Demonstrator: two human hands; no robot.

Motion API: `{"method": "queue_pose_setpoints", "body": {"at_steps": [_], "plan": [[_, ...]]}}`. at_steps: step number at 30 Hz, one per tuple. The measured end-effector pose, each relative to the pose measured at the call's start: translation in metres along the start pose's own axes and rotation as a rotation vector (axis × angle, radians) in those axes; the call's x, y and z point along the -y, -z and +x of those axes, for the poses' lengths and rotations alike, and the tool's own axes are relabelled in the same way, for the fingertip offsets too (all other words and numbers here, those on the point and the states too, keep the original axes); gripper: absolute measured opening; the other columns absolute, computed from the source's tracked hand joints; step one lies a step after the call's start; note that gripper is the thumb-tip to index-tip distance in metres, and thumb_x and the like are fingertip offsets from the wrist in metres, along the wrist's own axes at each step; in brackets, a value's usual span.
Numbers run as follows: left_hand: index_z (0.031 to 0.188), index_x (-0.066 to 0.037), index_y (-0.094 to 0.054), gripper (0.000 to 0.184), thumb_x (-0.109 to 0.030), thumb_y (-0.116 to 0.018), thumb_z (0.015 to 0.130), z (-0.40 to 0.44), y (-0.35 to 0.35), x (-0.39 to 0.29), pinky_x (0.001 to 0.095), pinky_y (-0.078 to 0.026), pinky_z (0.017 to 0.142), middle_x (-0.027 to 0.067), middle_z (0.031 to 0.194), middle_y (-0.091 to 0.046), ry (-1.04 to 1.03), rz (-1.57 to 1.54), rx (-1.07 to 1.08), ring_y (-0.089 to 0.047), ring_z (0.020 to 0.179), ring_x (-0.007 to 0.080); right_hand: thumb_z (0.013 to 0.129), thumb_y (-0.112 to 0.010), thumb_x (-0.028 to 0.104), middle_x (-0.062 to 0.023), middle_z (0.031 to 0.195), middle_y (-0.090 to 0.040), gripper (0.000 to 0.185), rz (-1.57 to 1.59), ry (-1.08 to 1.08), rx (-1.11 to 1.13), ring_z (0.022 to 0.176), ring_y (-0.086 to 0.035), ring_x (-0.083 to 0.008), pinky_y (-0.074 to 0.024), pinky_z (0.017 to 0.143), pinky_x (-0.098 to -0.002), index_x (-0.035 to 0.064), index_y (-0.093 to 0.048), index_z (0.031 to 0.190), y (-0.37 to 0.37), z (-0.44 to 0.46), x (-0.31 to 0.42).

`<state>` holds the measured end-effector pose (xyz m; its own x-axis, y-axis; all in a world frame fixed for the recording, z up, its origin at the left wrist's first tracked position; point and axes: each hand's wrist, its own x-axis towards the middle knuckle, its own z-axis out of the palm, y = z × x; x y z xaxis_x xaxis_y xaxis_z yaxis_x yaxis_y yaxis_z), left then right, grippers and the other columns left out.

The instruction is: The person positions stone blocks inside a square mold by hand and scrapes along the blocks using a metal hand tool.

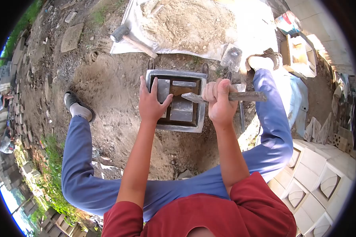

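Grey, metal-looking rectangular mould (178,129) lies on the bare ground (106,94) between the person's legs (77,150); clock positions below are taken from it. Left hand (150,103), at 9 o'clock: grasping nothing, fingers spread over the rim and the inner blocks (182,114); whether it bears down cannot be told. Right hand (219,102), at 3 o'clock: clenched around a pointed stick (247,96), its tip aimed towards 9 o'clock above the mould's interior; contact with the blocks could not be established. Step in hand, as judged: working inside the mould with the stick, the left hand steadying. The next move would call for a firm left hand, fingers clear of the tip, and the point guided accurately among the blocks. Count: mould, one; stick, one; inner blocks, at least three, part of the interior being hidden by the left hand; metal loops (205,69), two, at 11 and 1 o'clock; mallet (118,33), one, at 11; sand heap (190,23), one, on one white sheet (126,45) at 12; grey slab (231,56), one, at 2; pale blocks (314,164), stacked at 4, several, not fully countable.
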<state>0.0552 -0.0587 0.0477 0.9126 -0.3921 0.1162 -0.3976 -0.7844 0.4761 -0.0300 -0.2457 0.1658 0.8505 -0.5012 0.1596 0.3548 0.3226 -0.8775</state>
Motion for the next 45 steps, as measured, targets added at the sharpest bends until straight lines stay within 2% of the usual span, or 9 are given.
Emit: {"method": "queue_pose_setpoints", "body": {"at_steps": [4, 7, 9, 12, 17, 18, 21, 26, 45], "plan": [[0.146, -0.011, -0.049, 0.080, -0.049, -0.073, 0.081, 0.001, 0.001, -0.004, 0.0450, -0.043, 0.107, 0.0269, 0.160, -0.021, 0.026, 0.037, 0.038, -0.039, 0.140, 0.0431, 0.105, -0.049, 0.039, 0.0021, 0.057, -0.033, 0.054, 0.038, 0.007, 0.015, 0.054, -0.030, -0.0097, -0.0239, 0.052, -0.0283, 0.0089, -0.034, 0.063, 0.002, 0.004, -0.001], [0.146, -0.010, -0.048, 0.078, -0.047, -0.073, 0.082, 0.002, 0.006, -0.008, 0.0449, -0.044, 0.106, 0.0268, 0.160, -0.021, 0.077, 0.004, 0.089, -0.039, 0.139, 0.0437, 0.109, -0.039, 0.034, 0.0031, 0.054, -0.026, 0.051, -0.012, 0.037, 0.064, 0.047, -0.022, -0.0108, -0.0230, 0.048, -0.0308, 0.0112, -0.033, 0.064, -0.004, 0.014, 0.004], [0.146, -0.009, -0.048, 0.078, -0.046, -0.072, 0.083, 0.003, 0.006, -0.008, 0.0456, -0.043, 0.106, 0.0270, 0.160, -0.021, 0.090, -0.013, 0.088, -0.040, 0.138, 0.0439, 0.105, -0.050, 0.038, 0.0023, 0.055, -0.033, 0.054, 0.051, -0.002, 0.050, 0.051, -0.028, -0.0097, -0.0234, 0.050, -0.0286, 0.0081, -0.035, 0.062, -0.012, 0.022, 0.008], [0.148, -0.009, -0.045, 0.081, -0.047, -0.073, 0.082, 0.006, 0.006, -0.005, 0.0459, -0.041, 0.108, 0.0271, 0.160, -0.020, 0.065, 0.032, 0.076, -0.037, 0.140, 0.0437, 0.106, -0.049, 0.037, 0.0025, 0.056, -0.034, 0.053, 0.046, 0.019, 0.077, 0.052, -0.028, -0.0085, -0.0235, 0.050, -0.0278, 0.0080, -0.036, 0.063, -0.026, 0.036, 0.005], [0.158, -0.007, -0.016, 0.112, -0.048, -0.078, 0.075, 0.009, 0.010, 0.002, 0.0459, -0.037, 0.113, 0.0279, 0.160, -0.019, 0.081, -0.128, 0.090, -0.029, 0.145, 0.0428, 0.107, -0.049, 0.031, 0.0031, 0.058, -0.037, 0.050, -0.019, 0.040, 0.080, 0.054, -0.031, -0.0067, -0.0242, 0.050, -0.0271, 0.0066, -0.038, 0.065, -0.046, 0.058, -0.021], [0.158, -0.003, -0.007, 0.125, -0.052, -0.081, 0.070, 0.011, 0.012, 0.002, 0.0448, -0.041, 0.109, 0.0275, 0.158, -0.025, 0.088, -0.118, 0.050, -0.036, 0.142, 0.0416, 0.107, -0.049, 0.029, 0.0029, 0.059, -0.039, 0.049, -0.020, 0.022, 0.106, 0.054, -0.032, -0.0063, -0.0251, 0.050, -0.0268, 0.0048, -0.041, 0.066, -0.047, 0.061, -0.028], [0.157, 0.000, -0.008, 0.132, -0.057, -0.083, 0.065, 0.008, 0.021, -0.002, 0.0432, -0.048, 0.102, 0.0264, 0.156, -0.032, 0.372, -0.157, 0.166, -0.047, 0.135, 0.0393, 0.107, -0.049, 0.029, 0.0026, 0.060, -0.041, 0.048, -0.112, 0.004, 0.120, 0.055, -0.034, -0.0063, -0.0257, 0.050, -0.0263, 0.0037, -0.043, 0.067, -0.050, 0.068, -0.048], [0.149, 0.002, -0.030, 0.118, -0.059, -0.083, 0.063, 0.007, 0.005, 0.012, 0.0415, -0.057, 0.085, 0.0228, 0.139, -0.051, 0.298, -0.090, 0.088, -0.063, 0.111, 0.0357, 0.108, -0.044, 0.033, 0.0008, 0.055, -0.032, 0.051, -0.216, -0.017, 0.146, 0.051, -0.028, -0.0109, -0.0237, 0.050, -0.0305, 0.0074, -0.034, 0.066, -0.054, 0.080, -0.075], [0.144, 0.002, -0.033, 0.113, -0.058, -0.082, 0.062, 0.012, 0.017, 0.018, 0.0434, -0.058, 0.079, 0.0244, 0.135, -0.052, 0.382, -0.220, 0.212, -0.067, 0.101, 0.0382, 0.101, -0.051, 0.016, -0.0024, 0.053, -0.037, 0.045, -0.331, -0.028, 0.510, 0.048, -0.030, -0.0131, -0.0253, 0.047, -0.0324, 0.0019, -0.039, 0.060, -0.093, 0.100, -0.076]]}}
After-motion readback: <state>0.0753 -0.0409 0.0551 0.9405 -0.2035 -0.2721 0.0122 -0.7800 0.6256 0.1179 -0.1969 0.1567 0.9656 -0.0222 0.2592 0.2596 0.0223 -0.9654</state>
